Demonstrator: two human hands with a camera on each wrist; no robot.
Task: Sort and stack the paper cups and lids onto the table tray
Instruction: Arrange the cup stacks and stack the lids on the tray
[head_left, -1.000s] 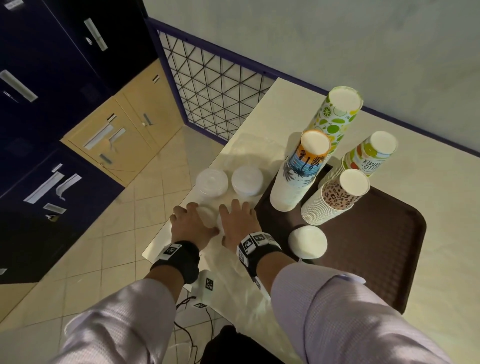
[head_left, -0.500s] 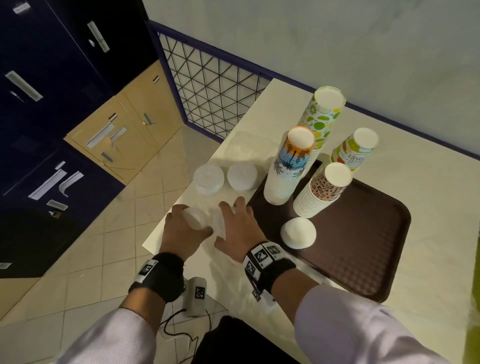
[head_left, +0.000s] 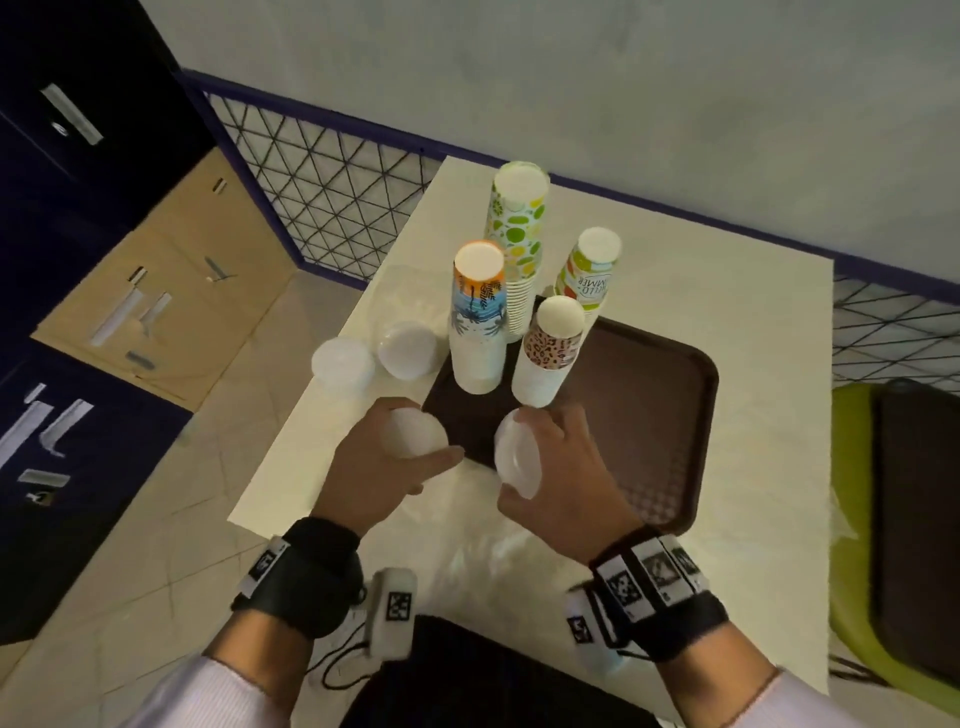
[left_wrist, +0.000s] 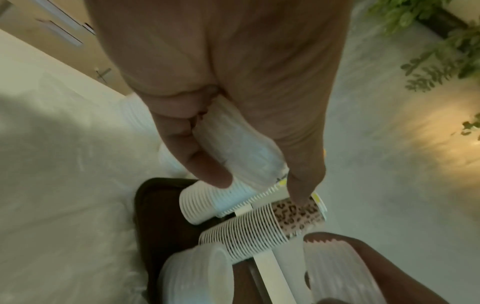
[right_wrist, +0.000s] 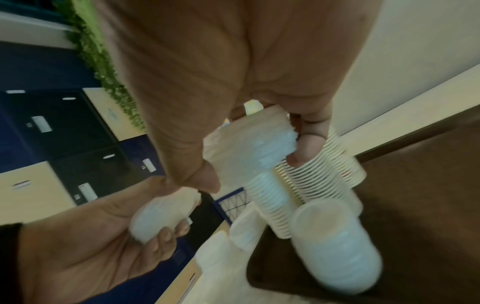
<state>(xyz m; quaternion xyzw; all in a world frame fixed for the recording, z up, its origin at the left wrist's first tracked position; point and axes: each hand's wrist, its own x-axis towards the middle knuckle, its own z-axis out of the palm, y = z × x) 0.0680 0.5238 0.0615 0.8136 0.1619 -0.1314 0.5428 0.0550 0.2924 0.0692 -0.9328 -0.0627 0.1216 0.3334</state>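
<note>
My left hand (head_left: 400, 467) grips a short stack of translucent white lids (head_left: 410, 431) at the brown tray's (head_left: 654, 415) near-left corner. My right hand (head_left: 556, 457) grips a second lid stack (head_left: 511, 457), tilted, over the tray's near-left part. Several upturned cup stacks stand at the tray's far-left end: beach print (head_left: 478, 317), lime print (head_left: 517, 228), green-lettered (head_left: 589, 270), leopard print (head_left: 550, 348). Two more lid stacks (head_left: 343, 361) (head_left: 408, 348) sit on the table left of the tray. Another lid stack (left_wrist: 192, 273) stands on the tray by the leopard cups (left_wrist: 296, 214).
The white table's (head_left: 769, 364) left edge drops to a tiled floor. A wire mesh fence (head_left: 322, 171) runs behind it, with dark lockers (head_left: 62, 156) beyond. A green chair (head_left: 852, 519) with a dark pad stands at the right.
Both hands have lifted a lid stack each off the table's left front and carried them right, to the tray's near-left corner. The lid stack on the tray is now hidden in the head view.
</note>
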